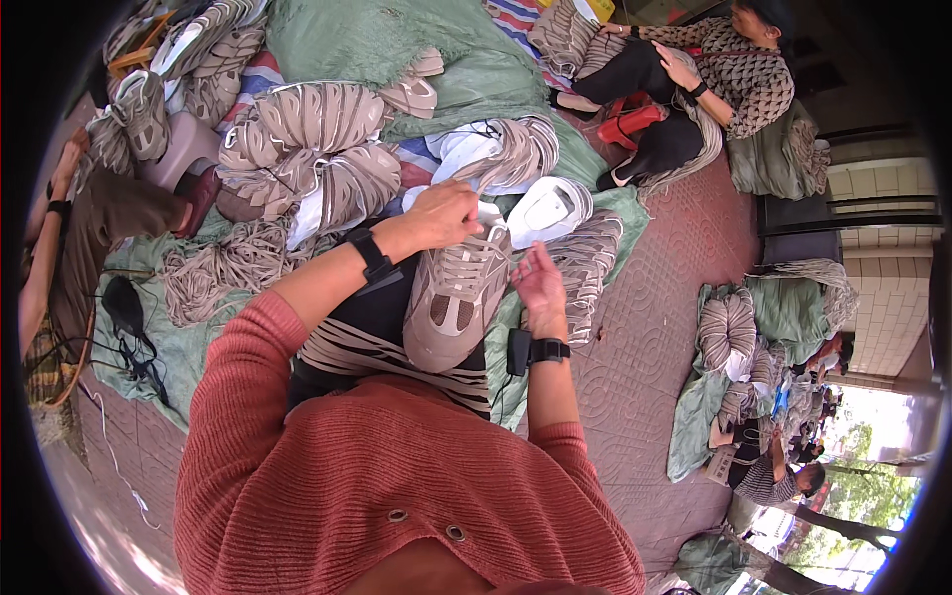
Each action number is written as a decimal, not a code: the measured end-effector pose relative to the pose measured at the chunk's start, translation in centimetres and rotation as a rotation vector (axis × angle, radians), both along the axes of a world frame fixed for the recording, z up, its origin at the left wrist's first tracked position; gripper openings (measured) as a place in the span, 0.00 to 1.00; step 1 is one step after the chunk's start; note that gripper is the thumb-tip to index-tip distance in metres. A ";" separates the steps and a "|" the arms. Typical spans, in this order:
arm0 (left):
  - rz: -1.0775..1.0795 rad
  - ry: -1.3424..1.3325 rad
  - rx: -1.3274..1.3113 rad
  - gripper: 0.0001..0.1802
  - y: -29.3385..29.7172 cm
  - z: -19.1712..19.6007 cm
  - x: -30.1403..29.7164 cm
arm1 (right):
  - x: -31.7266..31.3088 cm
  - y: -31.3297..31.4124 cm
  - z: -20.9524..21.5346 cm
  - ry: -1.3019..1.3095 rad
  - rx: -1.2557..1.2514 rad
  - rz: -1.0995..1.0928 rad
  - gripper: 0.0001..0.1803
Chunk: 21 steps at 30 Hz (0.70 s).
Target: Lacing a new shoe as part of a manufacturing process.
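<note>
A beige sneaker upper with grey-brown mesh and laces across its front rests on my lap, toe toward me. My left hand comes over its tongue from the left, thumb and fingers pinched together at the top lace holes. What they pinch is too small to make out. On the right of the shoe's collar, my right hand is palm up with fingers loosely bent and apart, and nothing shows in it. Just beyond the shoe lies a white shoe-shaped piece, near both hands.
Bundles of beige uppers and a heap of laces lie on green sheeting. At right, a row of uppers borders brick paving. Co-workers sit at far right and left. A black bag-like item lies left.
</note>
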<state>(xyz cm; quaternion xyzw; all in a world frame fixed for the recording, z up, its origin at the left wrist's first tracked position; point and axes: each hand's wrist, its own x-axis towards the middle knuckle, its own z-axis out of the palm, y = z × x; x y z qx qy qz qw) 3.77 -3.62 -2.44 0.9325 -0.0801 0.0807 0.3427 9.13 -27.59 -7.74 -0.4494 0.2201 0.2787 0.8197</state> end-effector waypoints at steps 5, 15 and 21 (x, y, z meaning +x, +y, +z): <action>-0.040 -0.184 0.275 0.10 -0.7 -1.2 0.8 | -1.7 -4.3 3.5 -0.118 0.347 -0.254 0.09; 0.518 0.153 -1.277 0.01 12.2 1.5 -6.7 | -0.9 -9.9 1.2 -0.122 0.409 -0.440 0.08; 0.599 0.029 0.366 0.07 18.2 -1.8 -12.2 | -1.9 -0.5 3.9 -0.560 -0.463 0.107 0.10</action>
